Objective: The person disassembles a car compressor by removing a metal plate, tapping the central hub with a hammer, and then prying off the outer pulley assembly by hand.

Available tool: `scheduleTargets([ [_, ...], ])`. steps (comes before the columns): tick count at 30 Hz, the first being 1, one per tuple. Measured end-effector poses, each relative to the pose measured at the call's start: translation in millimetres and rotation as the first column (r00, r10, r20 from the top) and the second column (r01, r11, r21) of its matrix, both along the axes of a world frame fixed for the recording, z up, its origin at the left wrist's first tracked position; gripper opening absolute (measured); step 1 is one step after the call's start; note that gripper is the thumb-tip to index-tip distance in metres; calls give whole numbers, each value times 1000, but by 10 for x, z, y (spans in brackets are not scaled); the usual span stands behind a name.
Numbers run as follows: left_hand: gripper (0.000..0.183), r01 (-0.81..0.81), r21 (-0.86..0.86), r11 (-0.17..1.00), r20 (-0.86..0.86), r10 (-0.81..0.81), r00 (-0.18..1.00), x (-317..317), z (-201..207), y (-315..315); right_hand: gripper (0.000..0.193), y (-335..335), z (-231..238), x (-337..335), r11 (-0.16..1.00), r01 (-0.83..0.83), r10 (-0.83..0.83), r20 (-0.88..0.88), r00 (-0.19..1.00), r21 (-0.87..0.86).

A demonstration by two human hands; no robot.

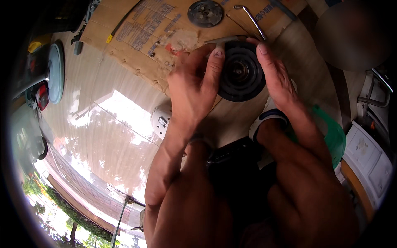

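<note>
A black round part with stepped rings and a hollow metal centre, like a pulley [240, 84], is held between my two hands over the edge of the cardboard. My left hand [194, 78] grips its left side, the thumb lying along the upper rim and the other fingers mostly hidden. On the opposite side, my right hand [277, 76] is closed against the rim, its thumb upright and its fingers out of sight. A thin grey piece [221, 40] shows at the pulley's top edge; I cannot tell if it is held.
Flattened cardboard [124, 62] covers the floor ahead, bearing a dark metal disc [205, 13], a bent-handled wrench [250, 22] and a hose [124, 20]. Right of my legs are a green plastic bag [333, 134] and white drawers [366, 155]. A blue-grey round stool [56, 72] stands left.
</note>
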State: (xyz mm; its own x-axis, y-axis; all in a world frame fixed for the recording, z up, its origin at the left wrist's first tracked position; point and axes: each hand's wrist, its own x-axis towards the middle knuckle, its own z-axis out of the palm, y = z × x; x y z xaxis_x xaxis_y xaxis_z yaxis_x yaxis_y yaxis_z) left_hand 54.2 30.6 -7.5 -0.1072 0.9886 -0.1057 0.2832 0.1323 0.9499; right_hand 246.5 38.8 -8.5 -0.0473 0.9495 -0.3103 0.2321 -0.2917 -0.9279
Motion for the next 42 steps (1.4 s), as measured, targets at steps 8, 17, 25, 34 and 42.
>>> scheduleTargets([
  [8,48,-32,-105,994,67,40,997,-37,-91,44,81,160,51,-27,983,114,-127,-85,988,-143],
  [17,64,5,-423,906,393,178,902,86,27,273,81,346,240,-326,962,127,-130,0,991,-243],
  [25,66,49,-474,879,615,291,733,153,14,315,83,343,126,-265,946,220,-239,-55,969,-239],
  [34,68,26,-631,775,539,414,733,153,217,334,75,368,126,-250,814,342,-426,-82,901,-469],
  [42,73,73,-621,781,571,387,724,190,67,366,67,368,4,-229,873,337,-352,24,936,-353],
])
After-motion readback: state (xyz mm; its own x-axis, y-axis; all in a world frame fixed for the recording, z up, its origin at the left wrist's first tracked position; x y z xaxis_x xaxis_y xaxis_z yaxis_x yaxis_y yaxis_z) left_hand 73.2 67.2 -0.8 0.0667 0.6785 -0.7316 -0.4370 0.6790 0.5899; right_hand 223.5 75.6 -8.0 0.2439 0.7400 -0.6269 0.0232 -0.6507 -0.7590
